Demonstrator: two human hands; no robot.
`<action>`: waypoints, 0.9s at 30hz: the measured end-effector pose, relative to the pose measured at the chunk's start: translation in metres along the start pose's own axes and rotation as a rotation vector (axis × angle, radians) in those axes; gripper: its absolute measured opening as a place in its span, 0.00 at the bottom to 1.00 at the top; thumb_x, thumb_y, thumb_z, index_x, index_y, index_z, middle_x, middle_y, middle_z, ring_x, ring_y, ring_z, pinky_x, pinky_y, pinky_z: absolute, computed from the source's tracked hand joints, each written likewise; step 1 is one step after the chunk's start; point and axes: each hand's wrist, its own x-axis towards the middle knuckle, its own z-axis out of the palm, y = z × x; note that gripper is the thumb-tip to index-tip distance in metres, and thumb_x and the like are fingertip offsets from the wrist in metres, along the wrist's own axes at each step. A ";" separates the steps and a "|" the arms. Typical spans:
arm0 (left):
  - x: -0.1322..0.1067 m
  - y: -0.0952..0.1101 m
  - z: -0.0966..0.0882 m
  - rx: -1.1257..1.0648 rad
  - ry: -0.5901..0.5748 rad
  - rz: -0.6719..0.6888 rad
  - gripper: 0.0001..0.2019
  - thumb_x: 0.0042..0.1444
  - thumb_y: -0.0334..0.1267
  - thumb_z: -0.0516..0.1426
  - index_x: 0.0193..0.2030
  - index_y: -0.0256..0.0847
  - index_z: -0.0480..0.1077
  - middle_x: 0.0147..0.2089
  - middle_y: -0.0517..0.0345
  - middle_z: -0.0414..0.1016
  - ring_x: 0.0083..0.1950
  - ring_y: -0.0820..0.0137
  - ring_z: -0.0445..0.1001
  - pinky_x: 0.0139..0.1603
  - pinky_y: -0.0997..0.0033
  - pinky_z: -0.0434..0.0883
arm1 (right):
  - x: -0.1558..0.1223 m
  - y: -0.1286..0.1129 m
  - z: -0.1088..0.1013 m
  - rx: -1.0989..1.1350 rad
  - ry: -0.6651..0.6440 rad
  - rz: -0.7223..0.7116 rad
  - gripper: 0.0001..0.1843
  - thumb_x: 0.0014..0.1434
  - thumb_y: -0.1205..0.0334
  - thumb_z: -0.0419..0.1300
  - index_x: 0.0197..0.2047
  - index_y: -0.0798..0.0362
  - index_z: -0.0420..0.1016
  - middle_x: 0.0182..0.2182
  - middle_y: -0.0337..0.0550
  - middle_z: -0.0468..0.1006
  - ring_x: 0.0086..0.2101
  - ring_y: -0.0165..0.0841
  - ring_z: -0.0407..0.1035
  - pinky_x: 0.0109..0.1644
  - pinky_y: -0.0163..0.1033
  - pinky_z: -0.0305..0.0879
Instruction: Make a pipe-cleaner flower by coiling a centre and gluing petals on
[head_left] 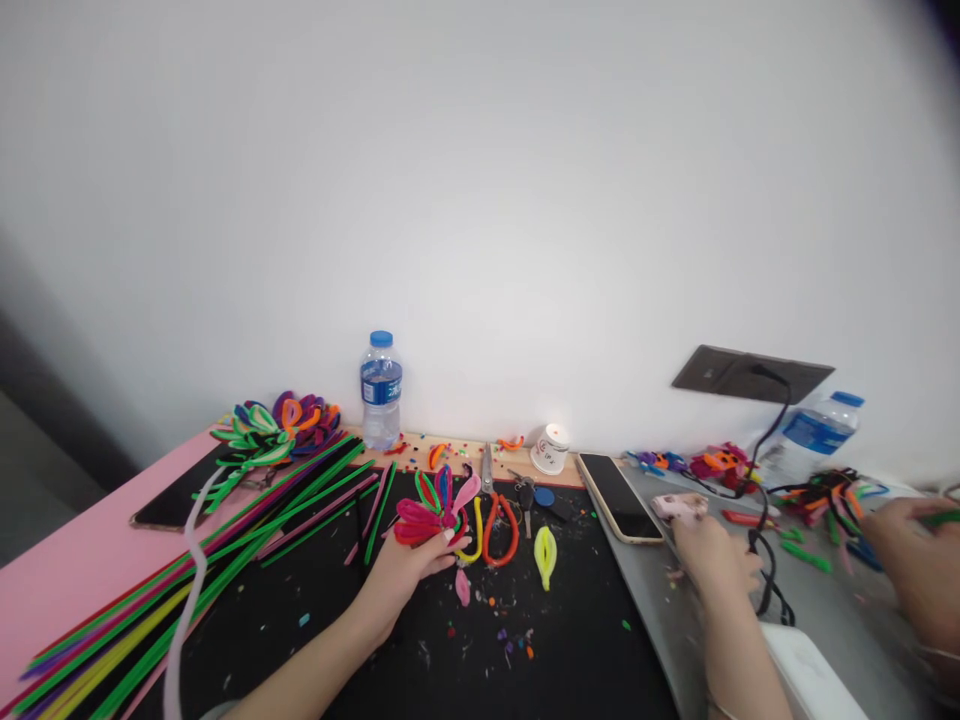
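You're mid-shaping: left hand (409,570) fingers pinch the fuzzy magenta pipe-cleaner flower (426,516), right hand (709,558) fingers unreadable far right; next bend likely needs both.

We see a craft workspace: a surface (90,560) against a plain wall, strewn with pipe cleaners (225,560), scissors (496,520) and colourful scraps (510,640).
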 end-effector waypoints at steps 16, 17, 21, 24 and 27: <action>0.003 -0.003 0.000 0.061 -0.011 -0.017 0.16 0.38 0.43 0.67 0.32 0.37 0.72 0.37 0.51 0.79 0.43 0.54 0.77 0.42 0.62 0.74 | -0.096 -0.098 -0.007 0.464 -0.730 -0.839 0.08 0.43 0.70 0.59 0.31 0.54 0.71 0.26 0.35 0.68 0.26 0.28 0.61 0.29 0.31 0.56; 0.003 -0.003 0.000 0.066 -0.012 -0.018 0.16 0.38 0.43 0.67 0.32 0.37 0.72 0.37 0.51 0.79 0.43 0.55 0.77 0.42 0.62 0.74 | -0.098 -0.100 -0.007 0.474 -0.755 -0.850 0.07 0.42 0.72 0.57 0.28 0.54 0.70 0.25 0.35 0.68 0.26 0.28 0.61 0.29 0.31 0.55; 0.004 -0.007 -0.002 0.075 -0.037 -0.005 0.16 0.40 0.43 0.66 0.34 0.37 0.71 0.38 0.52 0.79 0.43 0.56 0.78 0.42 0.63 0.75 | -0.102 -0.102 -0.005 0.630 -0.874 -0.754 0.05 0.43 0.73 0.57 0.23 0.54 0.67 0.21 0.32 0.66 0.23 0.26 0.59 0.26 0.30 0.53; 0.006 -0.012 -0.002 0.100 -0.068 0.003 0.16 0.40 0.44 0.66 0.33 0.37 0.71 0.36 0.52 0.79 0.42 0.56 0.78 0.42 0.62 0.75 | -0.111 -0.105 0.004 0.880 -0.944 -0.567 0.04 0.47 0.68 0.59 0.27 0.53 0.66 0.22 0.32 0.66 0.19 0.24 0.58 0.21 0.29 0.53; 0.008 -0.019 -0.001 0.128 -0.118 0.030 0.16 0.40 0.44 0.65 0.33 0.36 0.70 0.33 0.54 0.79 0.39 0.56 0.78 0.39 0.62 0.75 | -0.129 -0.113 0.012 1.094 -0.984 -0.440 0.06 0.47 0.64 0.61 0.29 0.53 0.67 0.22 0.32 0.68 0.19 0.25 0.61 0.21 0.30 0.59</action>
